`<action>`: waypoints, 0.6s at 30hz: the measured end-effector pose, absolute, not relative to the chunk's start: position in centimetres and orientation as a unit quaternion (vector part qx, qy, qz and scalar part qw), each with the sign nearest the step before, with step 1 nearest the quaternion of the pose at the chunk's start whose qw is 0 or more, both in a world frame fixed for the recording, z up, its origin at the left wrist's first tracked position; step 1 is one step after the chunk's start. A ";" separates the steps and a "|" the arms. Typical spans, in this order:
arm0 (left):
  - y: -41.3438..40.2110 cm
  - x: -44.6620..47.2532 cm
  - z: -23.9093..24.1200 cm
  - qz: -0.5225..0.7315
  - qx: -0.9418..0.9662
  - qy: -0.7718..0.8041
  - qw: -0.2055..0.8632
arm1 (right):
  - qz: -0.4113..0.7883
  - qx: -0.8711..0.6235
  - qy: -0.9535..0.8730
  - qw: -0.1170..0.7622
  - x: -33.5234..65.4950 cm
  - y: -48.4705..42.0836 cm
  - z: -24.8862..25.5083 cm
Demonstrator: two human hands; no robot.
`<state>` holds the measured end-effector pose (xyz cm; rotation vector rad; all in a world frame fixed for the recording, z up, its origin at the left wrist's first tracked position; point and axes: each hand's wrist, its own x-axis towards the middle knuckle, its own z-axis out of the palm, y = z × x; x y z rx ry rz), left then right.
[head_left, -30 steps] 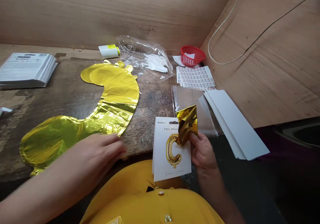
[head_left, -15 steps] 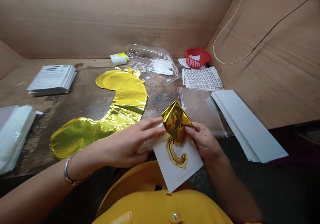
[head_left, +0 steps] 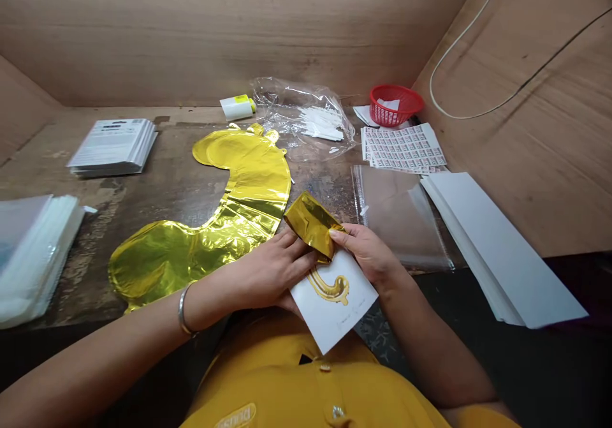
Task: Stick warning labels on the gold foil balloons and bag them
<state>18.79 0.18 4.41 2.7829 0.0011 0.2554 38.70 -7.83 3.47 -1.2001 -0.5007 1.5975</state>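
A folded gold foil balloon (head_left: 312,222) lies against the upper part of a white printed card (head_left: 335,307) that shows a gold letter balloon. My right hand (head_left: 366,252) pinches the foil and the card together, its thumb on top of the foil. At the card's left edge is my left hand (head_left: 282,265), its fingers on the foil and card and its thumb partly hidden behind the card. Beyond my left forearm, a flat gold letter-shaped foil balloon (head_left: 258,185) is spread on the wooden table (head_left: 167,192).
Stacked packaged cards (head_left: 112,147) and clear sleeves (head_left: 38,256) sit at left. A clear bag of white straws (head_left: 320,123), a red basket (head_left: 396,104) and sticker sheets (head_left: 404,147) stand behind. Clear bags (head_left: 396,217) and long white cards (head_left: 502,243) lie right.
The folded foil has turned and shifted left over the card. My left fingers have closed in on the card and foil. The whole view has shifted slightly.
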 end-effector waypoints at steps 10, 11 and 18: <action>0.6 17.9 5.6 0.072 0.939 0.036 0.335 | 0.705 -0.511 -0.189 0.455 38.4 -5.9 3.0; 0.7 17.9 5.7 0.073 0.941 0.038 0.329 | 0.704 -0.513 -0.191 0.453 38.4 -5.8 3.0; 0.8 18.2 3.4 0.101 0.983 0.075 0.133 | 0.688 -0.509 -0.189 0.481 38.5 -4.8 3.0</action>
